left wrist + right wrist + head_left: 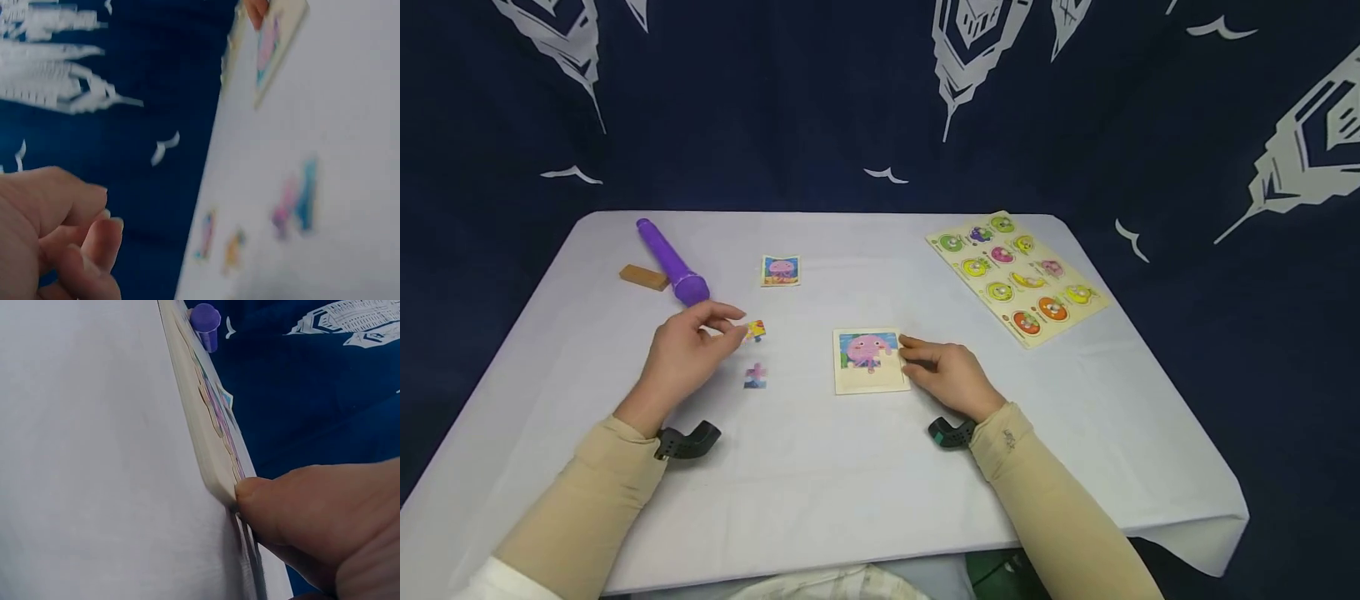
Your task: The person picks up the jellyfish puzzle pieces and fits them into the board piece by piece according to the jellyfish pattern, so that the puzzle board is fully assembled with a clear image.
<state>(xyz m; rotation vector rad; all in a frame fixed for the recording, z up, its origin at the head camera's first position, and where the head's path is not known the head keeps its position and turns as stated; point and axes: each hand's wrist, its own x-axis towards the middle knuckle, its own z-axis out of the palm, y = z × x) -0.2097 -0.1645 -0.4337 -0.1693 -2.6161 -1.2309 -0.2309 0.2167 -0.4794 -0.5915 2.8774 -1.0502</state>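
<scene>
A small square jigsaw board (871,383) with a pink octopus picture lies mid-table, parts of its picture bare. At its right edge my right hand (951,375) grips the board; the right wrist view shows the thumb (256,497) on the edge. My left hand (688,354) hovers by a yellow-and-red puzzle piece (756,331), fingers loosely bent. In the left wrist view nothing shows between its fingertips, and the yellow piece (234,251) appears apart from them. Nearer me lies a pink-and-blue puzzle piece (756,377).
A small octopus picture card (781,271) lies further back. Behind my left hand are a purple toy microphone (672,260) and a brown flat strip (643,277). At the back right lies a fruit puzzle board (1018,275). White cloth (820,475) covers the table.
</scene>
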